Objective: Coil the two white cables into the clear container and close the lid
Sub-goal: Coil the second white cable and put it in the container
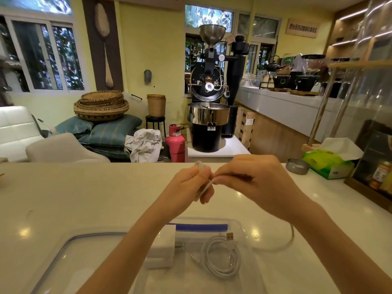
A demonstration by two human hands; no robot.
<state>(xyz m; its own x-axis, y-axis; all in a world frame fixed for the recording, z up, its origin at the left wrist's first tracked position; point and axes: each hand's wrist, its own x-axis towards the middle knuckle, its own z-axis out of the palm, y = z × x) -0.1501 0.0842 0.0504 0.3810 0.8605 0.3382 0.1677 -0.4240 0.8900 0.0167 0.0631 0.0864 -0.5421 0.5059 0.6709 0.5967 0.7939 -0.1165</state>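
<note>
One white cable [221,256] lies coiled inside the clear container [244,227] at the bottom centre, its USB plug pointing up, beside a white charger block [162,248]. The second white cable [282,246] trails from under my right wrist onto the counter to the right of the container. My left hand [188,187] grips a small bundle of its loops above the container. My right hand [254,181] pinches the same cable right beside it. The clear lid [70,251] with a blue seal lies flat to the left.
A white counter [84,198] carries everything. A metal ashtray [297,166] and a green tissue pack [327,164] sit at the back right, next to a wooden shelf with bottles [379,177]. A coffee roaster and a pink gas cylinder stand beyond the counter.
</note>
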